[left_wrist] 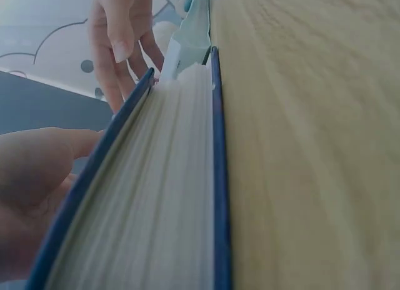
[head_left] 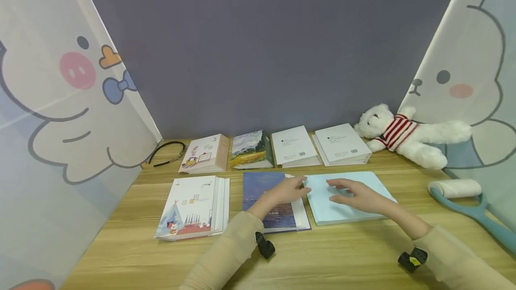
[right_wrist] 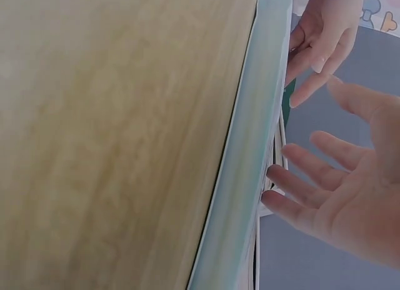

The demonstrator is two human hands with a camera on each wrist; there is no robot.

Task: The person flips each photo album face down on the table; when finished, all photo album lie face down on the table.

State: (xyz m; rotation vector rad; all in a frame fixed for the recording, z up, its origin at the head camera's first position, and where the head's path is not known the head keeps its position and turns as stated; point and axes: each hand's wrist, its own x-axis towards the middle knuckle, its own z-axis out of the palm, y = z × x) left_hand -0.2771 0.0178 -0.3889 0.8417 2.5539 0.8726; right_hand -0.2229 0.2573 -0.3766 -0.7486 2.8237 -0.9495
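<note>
Over the right edge of a dark blue photo album [head_left: 254, 191] hovers my left hand [head_left: 288, 190], its fingers loosely bent and holding nothing. My right hand [head_left: 356, 196] is above a light blue album-like book [head_left: 334, 218], with fingers spread and slightly curved. Both hands face each other across the light blue book's left part. In the left wrist view, the dark blue album [left_wrist: 156, 177] shows its thick page edges, lying flat on the table. The right wrist view shows the light blue book's long side [right_wrist: 244, 159] beside the spread right fingers [right_wrist: 306, 171].
A white illustrated album [head_left: 189, 205] lies at left. Behind stand a pink-toned album [head_left: 203, 151], a landscape-covered album [head_left: 250, 149] and two white ones [head_left: 296, 144], [head_left: 342, 144]. A headband [head_left: 181, 149], teddy bear [head_left: 423, 140] and lint roller [head_left: 459, 189] lie at the sides.
</note>
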